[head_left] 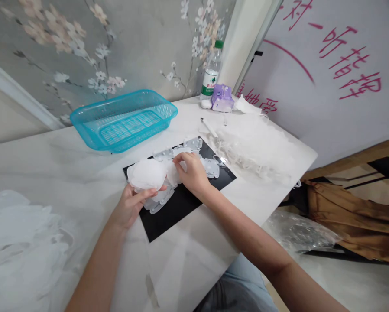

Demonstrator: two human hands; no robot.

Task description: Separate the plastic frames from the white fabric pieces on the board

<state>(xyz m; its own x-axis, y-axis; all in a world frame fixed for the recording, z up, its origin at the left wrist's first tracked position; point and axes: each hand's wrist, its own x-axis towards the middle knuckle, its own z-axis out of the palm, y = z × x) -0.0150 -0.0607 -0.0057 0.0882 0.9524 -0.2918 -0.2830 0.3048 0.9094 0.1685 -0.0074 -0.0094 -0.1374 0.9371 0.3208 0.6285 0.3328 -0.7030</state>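
Note:
My left hand (131,206) holds a soft white cup-shaped pad (145,174) from below, above a black mat (181,216). My right hand (191,171) rests its fingers on a second white pad (172,173) that touches the first. Several clear plastic pieces with small round bumps lie on the mat, among them one at the far corner (192,144) and one beneath my left hand (160,200). A white stick-like tool (209,128) lies just past the mat, beside a heap of white elastic loops and fabric (256,149).
A turquoise plastic basket (123,121) stands on the white marble-patterned table (67,160). A water bottle (212,71) and a purple tissue pack (222,99) stand at the table's back corner. Crumpled bubble wrap (300,232) and brown cloth (353,221) lie beyond the right edge.

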